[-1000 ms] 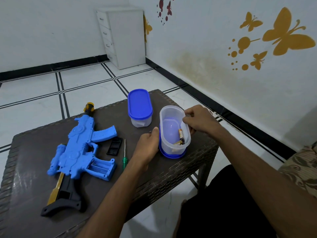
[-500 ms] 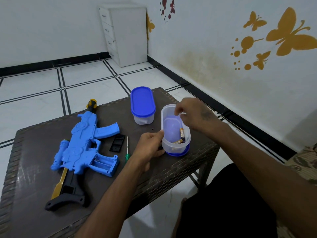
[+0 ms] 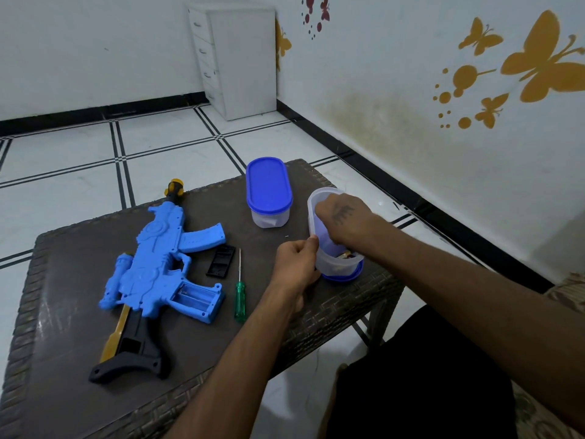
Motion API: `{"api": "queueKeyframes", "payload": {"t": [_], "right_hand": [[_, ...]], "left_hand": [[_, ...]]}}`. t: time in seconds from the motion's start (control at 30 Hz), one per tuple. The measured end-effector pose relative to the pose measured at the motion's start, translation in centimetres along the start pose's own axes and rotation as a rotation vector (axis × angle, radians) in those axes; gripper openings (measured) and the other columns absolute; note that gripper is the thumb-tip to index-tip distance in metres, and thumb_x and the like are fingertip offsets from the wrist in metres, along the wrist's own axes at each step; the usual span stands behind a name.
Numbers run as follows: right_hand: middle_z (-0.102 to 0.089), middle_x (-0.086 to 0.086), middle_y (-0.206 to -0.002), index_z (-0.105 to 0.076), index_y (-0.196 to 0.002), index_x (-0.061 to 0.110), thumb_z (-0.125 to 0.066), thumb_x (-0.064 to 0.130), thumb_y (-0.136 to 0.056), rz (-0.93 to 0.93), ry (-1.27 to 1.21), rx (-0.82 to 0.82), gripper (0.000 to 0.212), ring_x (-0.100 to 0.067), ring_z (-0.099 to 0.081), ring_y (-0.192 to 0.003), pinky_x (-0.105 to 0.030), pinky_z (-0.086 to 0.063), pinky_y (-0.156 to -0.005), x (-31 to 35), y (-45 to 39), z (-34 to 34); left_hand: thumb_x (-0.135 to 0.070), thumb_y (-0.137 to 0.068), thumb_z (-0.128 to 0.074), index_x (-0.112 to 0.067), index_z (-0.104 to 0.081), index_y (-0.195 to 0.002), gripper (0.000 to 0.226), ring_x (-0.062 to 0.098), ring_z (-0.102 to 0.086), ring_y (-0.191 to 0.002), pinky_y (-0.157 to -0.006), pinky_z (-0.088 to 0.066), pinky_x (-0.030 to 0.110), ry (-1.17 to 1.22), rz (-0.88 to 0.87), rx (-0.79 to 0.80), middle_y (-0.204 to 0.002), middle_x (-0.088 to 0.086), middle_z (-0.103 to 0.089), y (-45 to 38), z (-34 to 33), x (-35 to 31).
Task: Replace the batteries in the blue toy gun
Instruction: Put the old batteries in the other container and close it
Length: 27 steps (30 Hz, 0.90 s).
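Note:
The blue toy gun (image 3: pixel 158 264) lies on the left of the dark wicker table (image 3: pixel 63 327), its battery compartment (image 3: pixel 196 297) open and facing up. The black compartment cover (image 3: pixel 221 260) and a green-handled screwdriver (image 3: pixel 240 299) lie just right of it. A clear open container (image 3: pixel 337 266) stands on its blue lid near the table's right edge, with batteries (image 3: pixel 346 255) showing at its near end. My left hand (image 3: pixel 294 264) grips the container's left wall. My right hand (image 3: pixel 345 220) reaches down into it, fingers hidden inside.
A second clear container (image 3: pixel 269 191) with a blue lid on stands at the table's back edge. A tiny screw (image 3: pixel 286 236) lies between the two containers. A white drawer cabinet (image 3: pixel 237 58) stands in the far corner. The table's right edge runs just past the open container.
My right hand left the container's far rim, rose over it and dipped its fingers inside. My left hand stayed at the container's left wall.

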State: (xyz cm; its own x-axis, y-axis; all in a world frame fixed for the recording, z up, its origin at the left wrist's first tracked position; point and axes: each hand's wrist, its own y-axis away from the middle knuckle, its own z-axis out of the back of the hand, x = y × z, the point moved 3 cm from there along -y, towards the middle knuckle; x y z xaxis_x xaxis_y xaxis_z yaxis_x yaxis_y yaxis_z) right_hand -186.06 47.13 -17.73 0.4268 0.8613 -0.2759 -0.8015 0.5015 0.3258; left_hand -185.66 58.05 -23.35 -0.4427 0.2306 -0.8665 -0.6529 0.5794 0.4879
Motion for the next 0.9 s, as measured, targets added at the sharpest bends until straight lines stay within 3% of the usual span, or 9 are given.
{"api": "queueKeyframes", "payload": {"t": [0.2,0.33,0.43,0.53,0.67,0.73,0.83,0.9], "right_hand": [[-0.055,-0.014,-0.116,-0.052,-0.123,0.002,-0.056,0.018,-0.094,0.006,-0.163,-0.058,0.033,-0.030,-0.054,-0.118,-0.029,-0.042,-0.089,0.1,-0.6,-0.9],[-0.058,-0.008,-0.133,-0.054,-0.131,0.008,-0.063,0.022,-0.093,-0.086,-0.326,0.042,0.042,-0.022,-0.053,-0.124,-0.031,-0.040,-0.104,-0.3,-0.8,-0.5],[-0.064,-0.013,-0.120,-0.064,-0.117,0.008,-0.074,0.015,-0.082,-0.005,-0.413,-0.132,0.037,-0.028,-0.063,-0.106,-0.034,-0.053,-0.088,-1.3,-1.3,-0.2],[-0.063,-0.014,-0.118,-0.062,-0.115,0.006,-0.076,0.013,-0.079,-0.024,-0.380,-0.245,0.039,-0.028,-0.062,-0.104,-0.031,-0.049,-0.082,-2.3,-1.1,-0.3],[-0.063,-0.010,-0.120,-0.059,-0.115,0.005,-0.071,0.024,-0.086,-0.055,-0.211,-0.069,0.038,-0.022,-0.060,-0.106,-0.030,-0.046,-0.087,-1.6,-1.1,-1.2],[-0.057,-0.013,-0.126,-0.053,-0.118,0.005,-0.064,0.020,-0.090,-0.010,-0.233,-0.065,0.034,-0.024,-0.056,-0.108,-0.033,-0.045,-0.089,-1.4,-1.0,-1.2],[-0.052,-0.015,-0.134,-0.049,-0.131,0.005,-0.066,0.015,-0.089,-0.005,-0.245,-0.099,0.046,-0.028,-0.053,-0.121,-0.034,-0.044,-0.096,-1.3,-0.5,-0.8],[-0.062,-0.015,-0.120,-0.059,-0.116,0.006,-0.068,0.012,-0.084,-0.002,-0.309,-0.157,0.034,-0.027,-0.061,-0.103,-0.035,-0.050,-0.085,-1.5,-0.9,-1.1]], "left_hand": [[-0.031,-0.099,-0.050,0.002,-0.065,-0.111,0.038,0.020,-0.060,-0.089,-0.087,-0.054,0.038,0.041,0.008,0.017,-0.098,0.013,-0.065,-0.3,0.3,0.4],[-0.032,-0.097,-0.054,-0.009,-0.069,-0.100,0.028,0.019,-0.066,-0.098,-0.084,-0.057,0.036,0.076,0.015,0.034,-0.104,0.007,-0.071,-0.1,0.5,0.5],[-0.031,-0.096,-0.056,-0.010,-0.069,-0.097,0.025,0.021,-0.065,-0.104,-0.083,-0.059,0.036,0.090,0.018,0.054,-0.109,0.008,-0.069,0.0,0.6,0.6],[-0.030,-0.094,-0.059,-0.012,-0.068,-0.095,0.020,0.019,-0.065,-0.103,-0.083,-0.058,0.036,0.090,0.027,0.061,-0.109,0.007,-0.069,0.0,0.8,0.6],[-0.030,-0.093,-0.060,-0.013,-0.069,-0.096,0.020,0.019,-0.064,-0.105,-0.085,-0.058,0.034,0.058,0.014,0.066,-0.110,0.005,-0.069,0.0,1.0,0.6],[-0.030,-0.093,-0.059,-0.013,-0.070,-0.093,0.021,0.020,-0.065,-0.105,-0.088,-0.057,0.035,0.032,0.007,0.068,-0.107,0.005,-0.071,0.1,0.9,0.4],[-0.031,-0.094,-0.058,-0.014,-0.067,-0.088,0.020,0.022,-0.064,-0.108,-0.089,-0.056,0.034,-0.015,0.001,0.052,-0.107,0.010,-0.068,0.1,1.1,0.2],[-0.031,-0.094,-0.059,-0.008,-0.069,-0.099,0.026,0.022,-0.063,-0.109,-0.089,-0.056,0.034,-0.041,-0.005,0.040,-0.110,0.013,-0.069,0.1,1.2,0.3]]}}
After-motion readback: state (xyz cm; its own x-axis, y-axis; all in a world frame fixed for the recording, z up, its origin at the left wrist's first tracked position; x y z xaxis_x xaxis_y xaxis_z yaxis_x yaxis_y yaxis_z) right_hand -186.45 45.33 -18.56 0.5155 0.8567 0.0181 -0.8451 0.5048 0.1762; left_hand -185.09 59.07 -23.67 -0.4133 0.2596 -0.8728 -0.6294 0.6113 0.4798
